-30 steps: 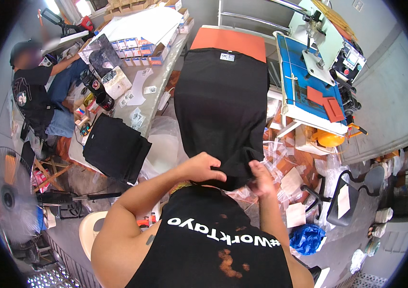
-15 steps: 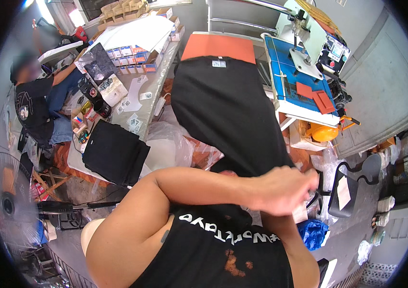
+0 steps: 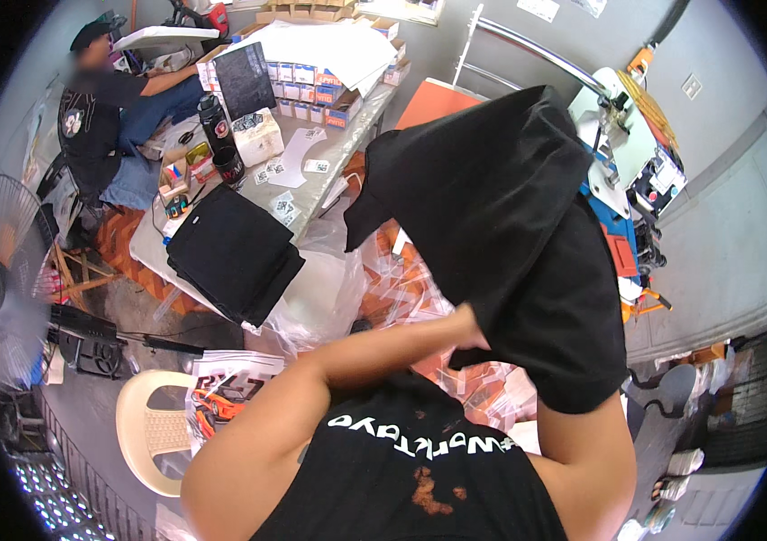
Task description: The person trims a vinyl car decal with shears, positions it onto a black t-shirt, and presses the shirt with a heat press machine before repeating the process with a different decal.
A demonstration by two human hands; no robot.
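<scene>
The black garment (image 3: 510, 225) is lifted and bunched over the right middle of the view, partly covering an orange pad (image 3: 433, 102). My left hand (image 3: 469, 329) grips it at its lower left, with some fingers hidden in the cloth. My right forearm (image 3: 582, 446) rises into the garment, which hides my right hand, so I cannot see its fingers. A folded stack of black cloth (image 3: 230, 252) lies on the grey table (image 3: 338, 153) at left.
A co-worker (image 3: 104, 135) sits behind the table, among boxes (image 3: 311, 95), papers and cups. A press machine (image 3: 618, 171) stands at right. A fan (image 3: 0, 279) and plastic chair (image 3: 149, 433) are at lower left. Plastic scraps (image 3: 401, 298) litter the floor.
The garment has come up off the orange pad and swung to the right, now bunched over my right arm. My left hand has moved from across my right arm back leftward onto the cloth.
</scene>
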